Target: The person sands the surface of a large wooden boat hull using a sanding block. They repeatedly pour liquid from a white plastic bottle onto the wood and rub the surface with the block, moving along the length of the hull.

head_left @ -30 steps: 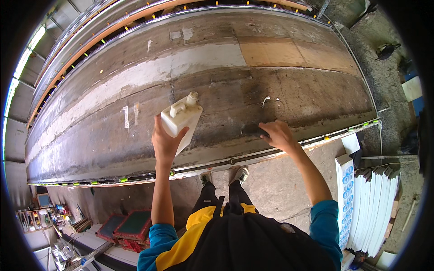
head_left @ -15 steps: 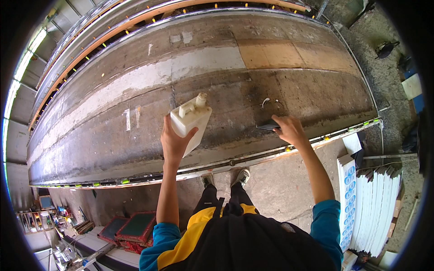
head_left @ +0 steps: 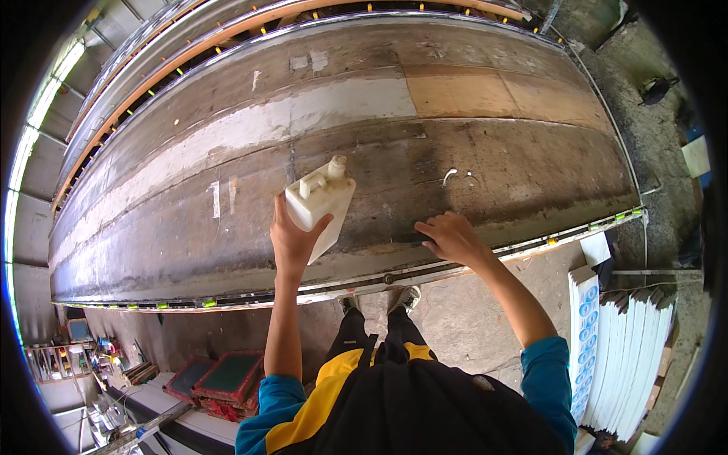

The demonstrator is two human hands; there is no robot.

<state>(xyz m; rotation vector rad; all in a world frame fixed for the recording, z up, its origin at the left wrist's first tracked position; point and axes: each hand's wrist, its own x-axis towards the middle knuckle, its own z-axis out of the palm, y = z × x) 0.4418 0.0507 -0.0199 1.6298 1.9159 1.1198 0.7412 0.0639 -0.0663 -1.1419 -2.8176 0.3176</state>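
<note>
The fingers (head_left: 280, 210) of the left hand (head_left: 291, 246) lie along the left side of a white plastic jug, the thumb apart from them and laid across its near face, so the jug is clasped between the two. At the right hand (head_left: 455, 238) the fingers are bent and bunched, index and thumb pinching a thin dark flat tool (head_left: 409, 236) that points left; its outline is hard to pick out against the dark surface below. The white plastic jug (head_left: 324, 206) sits just left of the frame's centre, with a moulded handle on top and a capped neck (head_left: 337, 164) at its upper right corner. Whether its base touches anything cannot be told.

Beneath both hands a long, stained brown table (head_left: 364, 163) spreads across the upper half of the frame. A small white curved scrap (head_left: 449, 177) lies on it, above the right hand. Farther up, a pale band (head_left: 334, 98) runs left from two tan panels (head_left: 462, 92). Green clips (head_left: 209, 303) dot the table's near edge. Below that edge, at lower centre, the person's shoes (head_left: 406, 299) stand on a grey floor (head_left: 485, 311). White boards (head_left: 629, 364) are stacked at lower right, and red-edged frames (head_left: 231, 374) lie piled at lower left.
</note>
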